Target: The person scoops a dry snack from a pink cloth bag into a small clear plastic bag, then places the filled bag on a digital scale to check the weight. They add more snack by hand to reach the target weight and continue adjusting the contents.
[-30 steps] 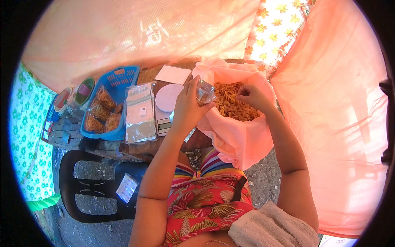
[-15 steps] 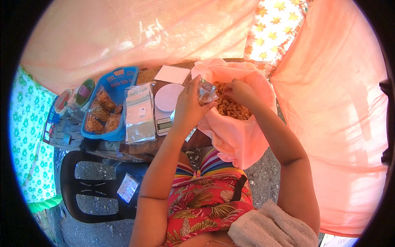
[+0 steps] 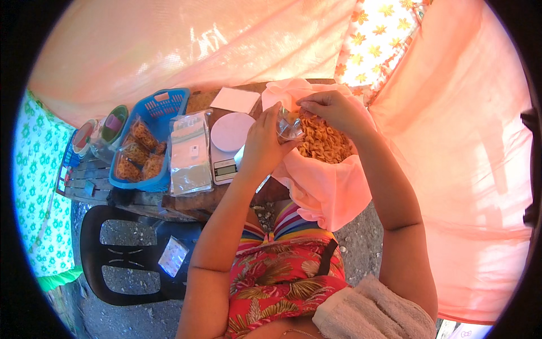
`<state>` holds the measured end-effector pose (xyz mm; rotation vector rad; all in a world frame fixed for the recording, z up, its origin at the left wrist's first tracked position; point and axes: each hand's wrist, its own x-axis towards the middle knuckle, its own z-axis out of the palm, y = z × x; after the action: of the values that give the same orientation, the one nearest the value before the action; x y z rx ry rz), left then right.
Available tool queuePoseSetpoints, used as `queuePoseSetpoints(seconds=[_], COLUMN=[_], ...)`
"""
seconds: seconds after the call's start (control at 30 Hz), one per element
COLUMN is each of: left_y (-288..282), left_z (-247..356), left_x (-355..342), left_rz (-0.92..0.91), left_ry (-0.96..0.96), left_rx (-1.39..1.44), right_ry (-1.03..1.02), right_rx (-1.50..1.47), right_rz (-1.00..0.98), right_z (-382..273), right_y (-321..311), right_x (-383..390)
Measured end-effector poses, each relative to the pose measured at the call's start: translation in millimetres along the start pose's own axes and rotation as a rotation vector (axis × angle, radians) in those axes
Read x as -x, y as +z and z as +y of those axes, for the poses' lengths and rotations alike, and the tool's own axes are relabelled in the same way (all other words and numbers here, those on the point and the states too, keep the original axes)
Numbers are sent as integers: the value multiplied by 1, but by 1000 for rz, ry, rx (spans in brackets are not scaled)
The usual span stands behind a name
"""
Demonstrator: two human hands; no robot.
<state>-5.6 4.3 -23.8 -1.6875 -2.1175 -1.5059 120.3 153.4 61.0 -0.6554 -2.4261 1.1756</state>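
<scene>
My left hand (image 3: pixel 262 141) grips a clear plastic bag (image 3: pixel 289 125) at the near left edge of a pink cloth-lined container (image 3: pixel 333 198). Golden-brown chips (image 3: pixel 324 141) fill the lined container. My right hand (image 3: pixel 324 110) is pinched just above the bag's mouth; what its fingertips hold is too small to make out. Left of my left hand are a digital scale (image 3: pixel 224 172) with a round white plate and a pile of flat clear bags (image 3: pixel 189 164).
A blue basket (image 3: pixel 176 104) holds several filled bags. Small tubs (image 3: pixel 84 135) and a white flat packet (image 3: pixel 234 99) share the wooden table (image 3: pixel 90 186). A black chair (image 3: pixel 93 254) with a packet (image 3: pixel 172 257) stands at the near left. Pink sheets (image 3: pixel 451 169) hang around.
My right hand has moved up and left out of the chips to the top of the bag. My left hand stays about where it was, still holding the bag.
</scene>
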Motion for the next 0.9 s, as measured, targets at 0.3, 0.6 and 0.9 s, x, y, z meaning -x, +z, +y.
queuePoseSetpoints(seconds=[0.3,0.6,0.9], left_y=[-14,-16,-12], left_z=[2,-4,-4], left_x=[0,2,4], left_rz=[44,34,34], left_ry=[-20,-32,2], left_rx=[-12,5,33], right_ry=[-84,167,233], right_rx=[629,298,565], right_rz=[-82,-163,-125], right_z=[85,81,66], right_y=[29,-16,-4], right_x=[-18,-10,-11])
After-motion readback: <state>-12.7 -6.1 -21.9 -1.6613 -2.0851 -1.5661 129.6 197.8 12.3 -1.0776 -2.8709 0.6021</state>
